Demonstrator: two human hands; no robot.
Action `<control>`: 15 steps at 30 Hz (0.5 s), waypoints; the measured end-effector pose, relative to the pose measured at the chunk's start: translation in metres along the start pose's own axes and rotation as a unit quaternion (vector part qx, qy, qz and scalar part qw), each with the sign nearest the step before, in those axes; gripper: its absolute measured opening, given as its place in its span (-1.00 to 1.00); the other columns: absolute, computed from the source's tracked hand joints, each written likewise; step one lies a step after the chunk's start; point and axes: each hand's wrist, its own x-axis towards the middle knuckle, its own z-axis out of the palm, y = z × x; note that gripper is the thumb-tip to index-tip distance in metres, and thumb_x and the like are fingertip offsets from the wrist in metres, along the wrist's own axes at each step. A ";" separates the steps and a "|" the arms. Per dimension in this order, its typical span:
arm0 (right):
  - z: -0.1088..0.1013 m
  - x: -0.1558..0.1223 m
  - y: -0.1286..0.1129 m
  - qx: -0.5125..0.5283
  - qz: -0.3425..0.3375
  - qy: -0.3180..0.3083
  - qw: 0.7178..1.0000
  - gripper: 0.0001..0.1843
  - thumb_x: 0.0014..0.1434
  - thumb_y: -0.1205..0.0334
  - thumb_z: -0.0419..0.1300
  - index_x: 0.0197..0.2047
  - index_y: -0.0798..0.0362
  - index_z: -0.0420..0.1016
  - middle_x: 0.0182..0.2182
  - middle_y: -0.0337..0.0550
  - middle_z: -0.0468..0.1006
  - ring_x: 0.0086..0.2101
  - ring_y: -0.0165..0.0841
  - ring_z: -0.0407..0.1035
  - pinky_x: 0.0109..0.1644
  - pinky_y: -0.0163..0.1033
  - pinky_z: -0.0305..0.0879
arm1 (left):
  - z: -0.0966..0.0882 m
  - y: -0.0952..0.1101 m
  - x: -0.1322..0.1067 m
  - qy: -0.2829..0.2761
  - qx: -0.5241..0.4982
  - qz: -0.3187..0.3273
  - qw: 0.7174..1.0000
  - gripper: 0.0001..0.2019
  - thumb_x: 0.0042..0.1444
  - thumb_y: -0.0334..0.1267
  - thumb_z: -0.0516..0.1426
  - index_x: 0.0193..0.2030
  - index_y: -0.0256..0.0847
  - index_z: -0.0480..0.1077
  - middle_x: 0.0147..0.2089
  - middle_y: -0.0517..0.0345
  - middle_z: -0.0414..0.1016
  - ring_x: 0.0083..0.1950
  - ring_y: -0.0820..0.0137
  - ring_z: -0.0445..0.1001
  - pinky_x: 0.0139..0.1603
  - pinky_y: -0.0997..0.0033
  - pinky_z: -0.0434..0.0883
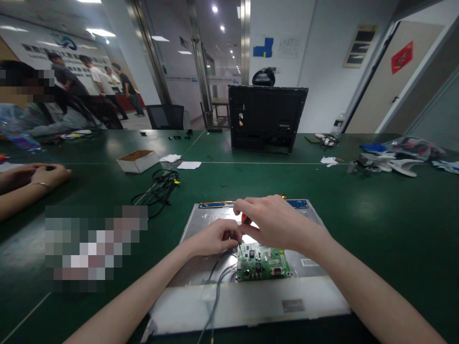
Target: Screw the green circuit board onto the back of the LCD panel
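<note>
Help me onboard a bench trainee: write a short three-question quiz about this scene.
1. True or false: the green circuit board lies on the metal panel.
2. What stands upright at the far side of the table? A) black case B) kettle C) printer
3. Which hand grips the red item?
Key: 1 true; 2 A; 3 the right hand.

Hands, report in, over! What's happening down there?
Right hand gripping red-handled tool. Left hand pinched at corner of green circuit board, grip unclear. Board sits on metal panel. Grey cables alongside, nothing blocking.
</note>
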 end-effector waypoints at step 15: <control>-0.002 -0.002 -0.001 0.019 -0.021 -0.018 0.999 -0.70 0.13 0.34 0.10 -0.04 0.10 0.27 -0.21 -0.12 0.47 -0.43 -0.41 0.28 -0.50 -0.30 -0.01 | 0.000 0.003 0.001 0.014 -0.008 0.014 1.000 -0.94 0.03 -0.33 0.21 -0.39 -0.25 0.41 -0.39 0.20 0.46 -0.35 0.41 0.39 -0.33 0.48 0.33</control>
